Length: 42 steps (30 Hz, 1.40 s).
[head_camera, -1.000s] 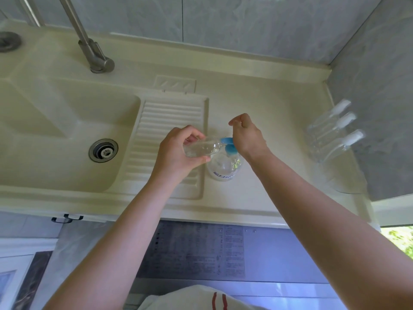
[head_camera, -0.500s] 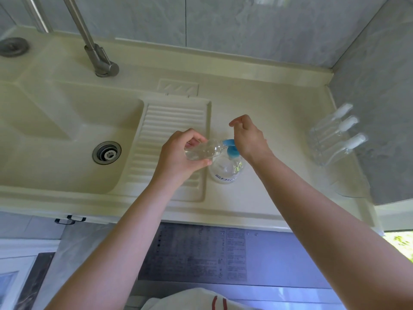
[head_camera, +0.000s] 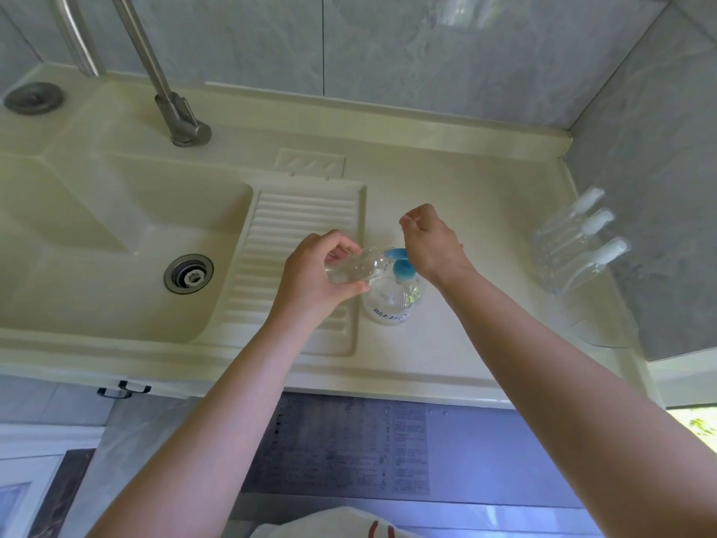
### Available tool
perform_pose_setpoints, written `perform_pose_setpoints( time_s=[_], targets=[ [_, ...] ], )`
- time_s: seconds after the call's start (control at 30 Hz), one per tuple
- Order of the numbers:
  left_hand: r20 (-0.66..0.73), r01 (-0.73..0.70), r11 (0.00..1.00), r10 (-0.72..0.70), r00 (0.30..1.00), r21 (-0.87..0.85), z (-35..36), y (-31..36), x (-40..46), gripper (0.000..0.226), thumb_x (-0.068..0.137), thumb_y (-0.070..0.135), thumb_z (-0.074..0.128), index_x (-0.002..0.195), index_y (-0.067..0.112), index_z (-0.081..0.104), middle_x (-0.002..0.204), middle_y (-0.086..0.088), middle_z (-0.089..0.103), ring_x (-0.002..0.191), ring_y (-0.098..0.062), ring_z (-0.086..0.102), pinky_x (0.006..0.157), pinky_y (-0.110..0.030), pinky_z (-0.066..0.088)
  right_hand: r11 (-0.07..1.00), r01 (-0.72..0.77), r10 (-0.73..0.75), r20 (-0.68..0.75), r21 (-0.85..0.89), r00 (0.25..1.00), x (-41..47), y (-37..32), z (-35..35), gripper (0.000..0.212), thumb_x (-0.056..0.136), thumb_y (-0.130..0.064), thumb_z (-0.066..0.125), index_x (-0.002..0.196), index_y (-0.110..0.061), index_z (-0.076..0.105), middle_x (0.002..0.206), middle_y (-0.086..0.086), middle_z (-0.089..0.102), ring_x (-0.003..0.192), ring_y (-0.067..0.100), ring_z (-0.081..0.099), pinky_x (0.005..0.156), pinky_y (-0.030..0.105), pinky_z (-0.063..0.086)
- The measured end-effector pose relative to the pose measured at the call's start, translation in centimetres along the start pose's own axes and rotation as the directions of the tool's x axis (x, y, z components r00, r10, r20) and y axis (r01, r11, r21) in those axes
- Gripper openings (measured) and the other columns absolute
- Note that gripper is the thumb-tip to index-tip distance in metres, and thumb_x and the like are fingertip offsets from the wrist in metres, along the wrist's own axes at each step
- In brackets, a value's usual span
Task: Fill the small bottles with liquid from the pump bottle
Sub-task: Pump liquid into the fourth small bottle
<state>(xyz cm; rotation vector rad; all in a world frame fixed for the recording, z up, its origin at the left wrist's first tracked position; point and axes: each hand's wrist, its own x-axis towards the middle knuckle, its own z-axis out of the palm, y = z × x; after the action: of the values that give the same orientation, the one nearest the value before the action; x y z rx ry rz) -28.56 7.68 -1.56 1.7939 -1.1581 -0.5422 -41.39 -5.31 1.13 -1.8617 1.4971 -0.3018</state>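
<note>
A clear pump bottle (head_camera: 394, 302) with a blue pump head (head_camera: 401, 270) stands on the cream counter (head_camera: 465, 180), right of the ribbed washboard. My left hand (head_camera: 310, 273) grips a small clear bottle (head_camera: 355, 267), tilted almost flat, its open mouth at the blue nozzle. Bubbly liquid shows inside it. My right hand (head_camera: 430, 242) rests its heel on the pump head, fingers curled and thumb against forefinger. Whether anything sits between those fingers is hidden.
Three more small clear bottles with white caps (head_camera: 574, 242) lie side by side against the right wall. The sink basin (head_camera: 97, 227) with its drain (head_camera: 189, 273) and the metal faucet (head_camera: 174, 106) are to the left. The ribbed washboard (head_camera: 298, 215) slopes into the basin.
Both hands keep the same pose at the pump; only my view has shifted slightly, so everything sits a little lower in frame.
</note>
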Motion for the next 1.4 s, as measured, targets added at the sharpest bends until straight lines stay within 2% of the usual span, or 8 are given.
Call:
perform_pose_setpoints(
  time_s=[0.2, 0.5, 0.73, 0.87, 0.97, 1.13, 1.27, 1.4],
  targets=[
    [-0.004, 0.013, 0.999, -0.013, 1.0, 0.031, 0.0, -0.1, -0.2, 0.045, 0.058, 0.013, 0.091, 0.094, 0.025, 0.067, 0.097, 0.005, 0.059, 0.088, 0.002, 0.057, 0.077, 0.0, 0.036, 0.997, 0.006, -0.009, -0.041, -0.08, 0.999, -0.1, 0.2, 1.3, 0.031, 0.098, -0.028, 0.024, 0.111, -0.025, 0.053, 0.113, 0.001, 0.062, 0.115, 0.03, 0.05, 0.112, 0.057, 0.021],
    [-0.008, -0.019, 1.0, 0.019, 1.0, 0.012, 0.1, -0.1, -0.1, 0.046, 0.058, 0.013, 0.091, 0.095, 0.022, 0.067, 0.097, 0.012, 0.06, 0.091, -0.006, 0.059, 0.081, -0.005, 0.041, 0.998, 0.01, -0.009, -0.007, 0.065, 1.0, -0.1, -0.4, -0.1, 0.023, 0.098, -0.041, 0.035, 0.111, -0.029, 0.049, 0.122, 0.001, 0.057, 0.114, 0.029, 0.053, 0.111, 0.053, 0.032],
    [0.009, 0.003, 1.0, -0.004, 1.0, 0.028, 0.1, -0.4, -0.1, 0.045, 0.058, 0.014, 0.091, 0.095, 0.023, 0.068, 0.095, 0.013, 0.058, 0.089, -0.002, 0.058, 0.078, -0.002, 0.038, 0.999, 0.016, -0.017, -0.021, -0.046, 1.0, -0.1, 0.1, 1.3, 0.036, 0.096, -0.018, 0.023, 0.114, -0.03, 0.052, 0.109, -0.001, 0.061, 0.112, 0.031, 0.052, 0.112, 0.054, 0.028],
    [0.014, 0.009, 0.999, -0.01, 1.0, 0.041, 0.0, -0.2, -0.1, 0.045, 0.058, 0.014, 0.091, 0.095, 0.025, 0.067, 0.098, 0.005, 0.06, 0.09, -0.004, 0.058, 0.077, -0.001, 0.037, 0.995, -0.001, 0.005, -0.04, 0.101, 0.999, -0.3, 0.3, 1.4, 0.03, 0.096, -0.023, 0.027, 0.108, -0.031, 0.054, 0.1, -0.003, 0.058, 0.104, 0.028, 0.055, 0.111, 0.055, 0.033],
    [0.008, 0.003, 0.999, -0.003, 1.0, 0.036, -0.3, -0.1, 0.0, 0.044, 0.059, 0.015, 0.091, 0.094, 0.025, 0.067, 0.098, 0.006, 0.06, 0.09, -0.002, 0.057, 0.078, -0.001, 0.037, 0.979, -0.039, 0.036, 0.014, 0.201, 0.999, -0.3, -0.3, 0.4, 0.022, 0.097, -0.032, 0.035, 0.107, -0.031, 0.054, 0.107, -0.007, 0.056, 0.109, 0.025, 0.056, 0.108, 0.051, 0.037],
    [0.012, -0.014, 0.999, 0.014, 1.0, 0.036, -0.2, -0.2, 0.1, 0.044, 0.059, 0.016, 0.091, 0.094, 0.026, 0.066, 0.099, 0.006, 0.061, 0.091, -0.004, 0.059, 0.081, -0.005, 0.041, 0.987, 0.011, -0.015, 0.027, 0.158, 1.0, 0.0, -0.3, -0.1, 0.025, 0.097, -0.032, 0.036, 0.112, -0.028, 0.056, 0.11, -0.009, 0.054, 0.113, 0.025, 0.055, 0.108, 0.051, 0.037],
    [0.019, -0.009, 0.999, 0.008, 1.0, 0.042, 0.0, -0.3, 0.2, 0.045, 0.058, 0.016, 0.091, 0.095, 0.026, 0.067, 0.098, 0.006, 0.061, 0.089, -0.001, 0.058, 0.079, -0.002, 0.039, 0.999, -0.009, 0.008, 0.036, 0.042, 0.999, -0.3, 0.0, 0.7, 0.037, 0.094, -0.022, 0.025, 0.113, -0.032, 0.054, 0.105, -0.003, 0.054, 0.111, 0.03, 0.053, 0.109, 0.053, 0.035],
    [0.033, -0.011, 0.999, 0.009, 0.999, 0.052, 0.0, -0.4, 0.3, 0.045, 0.058, 0.015, 0.091, 0.095, 0.025, 0.067, 0.098, 0.006, 0.061, 0.09, -0.002, 0.058, 0.078, -0.001, 0.037, 0.999, -0.015, 0.016, -0.033, 0.038, 0.999, -0.4, 0.1, 1.2, 0.037, 0.096, -0.019, 0.024, 0.113, -0.029, 0.055, 0.102, -0.001, 0.057, 0.108, 0.031, 0.053, 0.11, 0.053, 0.032]
  ],
)
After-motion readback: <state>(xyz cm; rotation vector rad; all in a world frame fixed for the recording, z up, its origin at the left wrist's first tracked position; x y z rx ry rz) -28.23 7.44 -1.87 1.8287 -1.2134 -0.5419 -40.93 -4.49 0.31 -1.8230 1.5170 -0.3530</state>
